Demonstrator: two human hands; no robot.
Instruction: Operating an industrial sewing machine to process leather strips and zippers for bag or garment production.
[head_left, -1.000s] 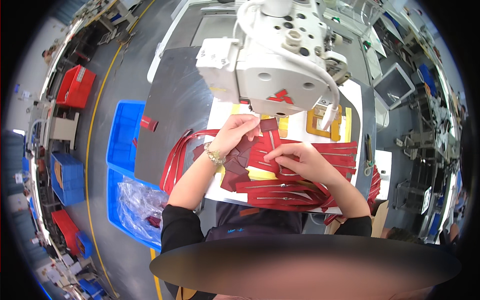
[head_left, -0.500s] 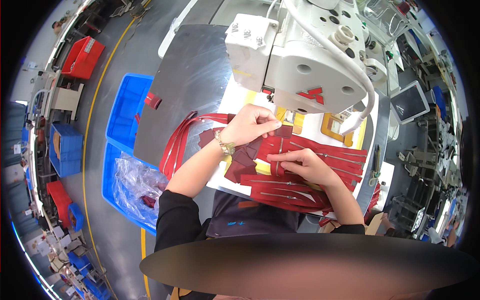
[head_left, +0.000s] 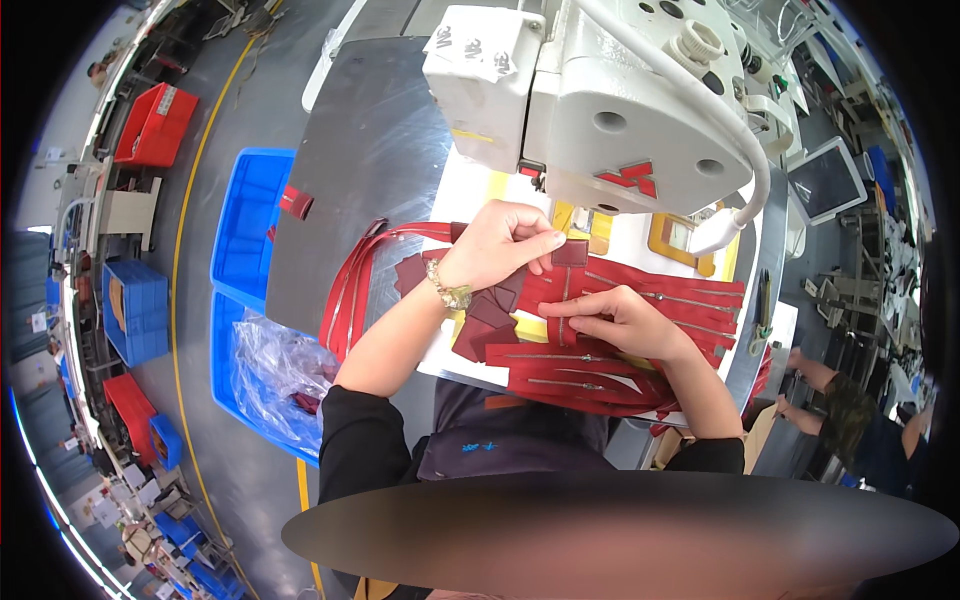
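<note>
My left hand (head_left: pixel 505 243) pinches a small dark red leather patch (head_left: pixel 570 252) just in front of the white sewing machine (head_left: pixel 600 100). Below it, my right hand (head_left: pixel 615 318) presses its fingertips on a red zipper strip (head_left: pixel 562 318) that runs down from the patch. Several more red zipper strips (head_left: pixel 660 300) lie fanned out on the white table top (head_left: pixel 470 190) to the right and below. Dark red leather pieces (head_left: pixel 490 310) lie under my left wrist, which wears a gold watch (head_left: pixel 452 292).
A bundle of red zipper tape (head_left: pixel 350 290) hangs off the grey metal table (head_left: pixel 370 150). Blue bins (head_left: pixel 245 230) stand at my left, one holding a clear plastic bag (head_left: pixel 280 370). Red crates (head_left: pixel 155 125) sit farther left. Another person (head_left: pixel 850 410) works at right.
The view has shifted, so the sewing machine looks nearer and larger. My left hand has moved the patch slightly right, toward the machine; my right hand stays on the zipper strip.
</note>
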